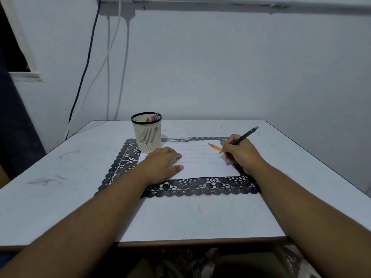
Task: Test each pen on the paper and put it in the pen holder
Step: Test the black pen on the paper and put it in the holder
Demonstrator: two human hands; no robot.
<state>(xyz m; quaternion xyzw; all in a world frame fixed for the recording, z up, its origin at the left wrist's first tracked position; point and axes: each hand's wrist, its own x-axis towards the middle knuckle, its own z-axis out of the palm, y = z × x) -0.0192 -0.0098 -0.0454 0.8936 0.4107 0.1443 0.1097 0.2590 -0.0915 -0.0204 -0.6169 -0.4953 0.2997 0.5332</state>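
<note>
A white sheet of paper [202,169] with rows of small scribbles lies on a black lace mat [192,187]. My right hand [241,152] grips a dark pen [246,135] with its tip down on the paper's right side. My left hand [162,163] rests flat on the paper's left part, fingers straight. A cream mesh pen holder [147,134] with a black rim stands at the mat's far left corner, with several pens inside. An orange pen [214,147] lies on the paper's far right. A clear pen with a blue and red end [179,139] lies behind the paper.
The mat sits on a white table [60,177] pushed against a pale wall. Cables [108,77] hang down the wall at the back left. The table's front edge [200,240] runs close below my forearms.
</note>
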